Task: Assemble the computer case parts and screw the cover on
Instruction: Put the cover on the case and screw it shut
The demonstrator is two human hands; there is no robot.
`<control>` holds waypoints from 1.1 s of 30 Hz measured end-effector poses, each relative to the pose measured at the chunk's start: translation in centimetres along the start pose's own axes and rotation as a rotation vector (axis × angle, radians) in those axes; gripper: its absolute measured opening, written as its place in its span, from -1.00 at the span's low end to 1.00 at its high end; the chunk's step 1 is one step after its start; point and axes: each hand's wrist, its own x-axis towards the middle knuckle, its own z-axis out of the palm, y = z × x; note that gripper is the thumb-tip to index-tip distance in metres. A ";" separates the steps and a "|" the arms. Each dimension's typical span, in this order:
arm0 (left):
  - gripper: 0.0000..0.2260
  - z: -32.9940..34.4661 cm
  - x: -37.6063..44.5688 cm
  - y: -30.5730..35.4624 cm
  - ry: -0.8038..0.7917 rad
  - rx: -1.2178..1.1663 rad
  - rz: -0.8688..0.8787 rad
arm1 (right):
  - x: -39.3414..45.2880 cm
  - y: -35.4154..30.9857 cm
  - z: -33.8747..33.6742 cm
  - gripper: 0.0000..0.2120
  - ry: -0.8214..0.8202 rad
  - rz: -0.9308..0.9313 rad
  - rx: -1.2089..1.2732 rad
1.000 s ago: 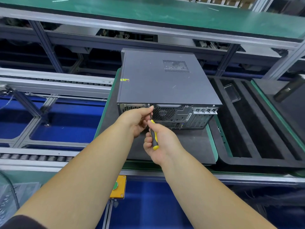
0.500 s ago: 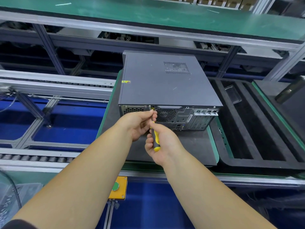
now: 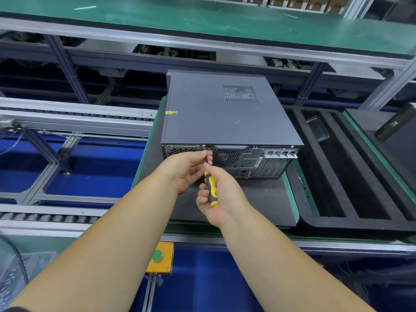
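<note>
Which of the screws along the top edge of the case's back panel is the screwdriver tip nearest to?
The screw just left of the round fan grille, directly above the screwdriver; the other screws sit further right.

Bright even overhead light, soft glare streaks on green shelf [image 3: 202, 16] above case [image 3: 225, 113], deep shadow beneath shelf, wide-angle bowing at frame edges, forearms slightly soft near bottom.

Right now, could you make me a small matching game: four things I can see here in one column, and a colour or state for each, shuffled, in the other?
1. screwdriver
2. computer case
3. push button
4. foam tray

a. green, on a yellow box
b. black, lying right of the case
c. held in the right hand
d. grey, cover on top

Pairs: 1-c, 2-d, 3-a, 4-b
</note>
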 end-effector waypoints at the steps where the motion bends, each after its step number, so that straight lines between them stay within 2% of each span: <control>1: -0.89 0.1 0.0 0.0 0.008 -0.004 0.010 | 0.0 0.1 -0.1 -0.79 0.003 -0.012 -0.017; 5: -0.94 0.5 0.1 -0.1 0.070 -0.007 -0.022 | -0.1 0.1 -0.3 -0.68 0.034 -0.024 -0.099; 9: -0.84 0.5 0.3 -0.1 0.119 0.005 -0.089 | 0.0 -0.1 -0.1 -0.55 0.050 0.045 -0.040; 15: -0.90 0.7 0.9 -0.3 0.141 -0.005 0.000 | 0.1 0.1 -0.3 -0.80 0.035 -0.042 -0.052; 17: -0.92 0.5 0.6 -0.3 0.091 0.010 -0.023 | 0.0 0.2 -0.3 -0.75 0.034 -0.046 -0.075; 20: -0.84 0.0 0.4 -0.2 0.008 0.010 -0.061 | 0.0 0.2 -0.2 -0.63 0.060 -0.012 -0.071; 23: -0.85 0.0 0.1 -0.1 0.014 -0.011 -0.068 | 0.1 0.2 -0.1 -0.53 0.033 0.028 -0.022; 25: -0.88 0.3 0.1 -0.1 0.046 -0.010 -0.058 | 0.1 0.2 0.1 -0.56 0.019 0.032 0.002; 29: -0.94 0.6 0.5 0.1 0.065 -0.021 -0.029 | 0.1 0.2 -0.1 -0.76 0.022 -0.036 -0.042; 33: -0.87 0.7 0.6 -0.1 0.106 0.038 -0.052 | -0.1 0.1 -0.3 -0.62 0.026 -0.001 -0.065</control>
